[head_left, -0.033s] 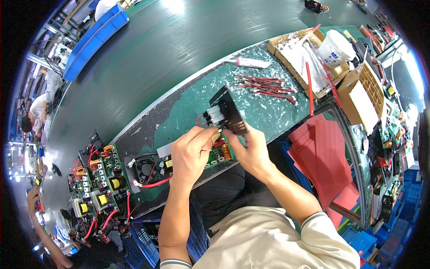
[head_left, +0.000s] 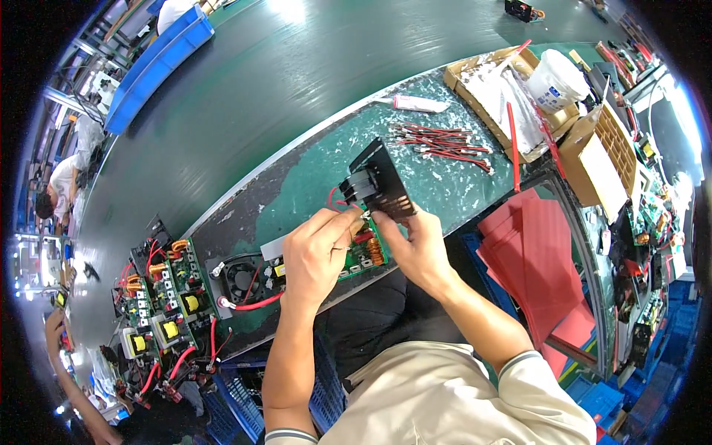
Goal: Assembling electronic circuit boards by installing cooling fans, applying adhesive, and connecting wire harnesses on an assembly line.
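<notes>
Mid-frame, my right hand (head_left: 421, 251) pinching a black panel (head_left: 391, 182), my left hand (head_left: 315, 251) pressed together at the fingertips, contents hidden from me, green circuit board (head_left: 365, 254) between.

Cream short-sleeved shirt (head_left: 445, 393) with grey-trimmed cuffs (head_left: 520, 360), black trousers (head_left: 371, 300)

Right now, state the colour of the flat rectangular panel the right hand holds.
Black; the panel shows best in the head view.
</notes>
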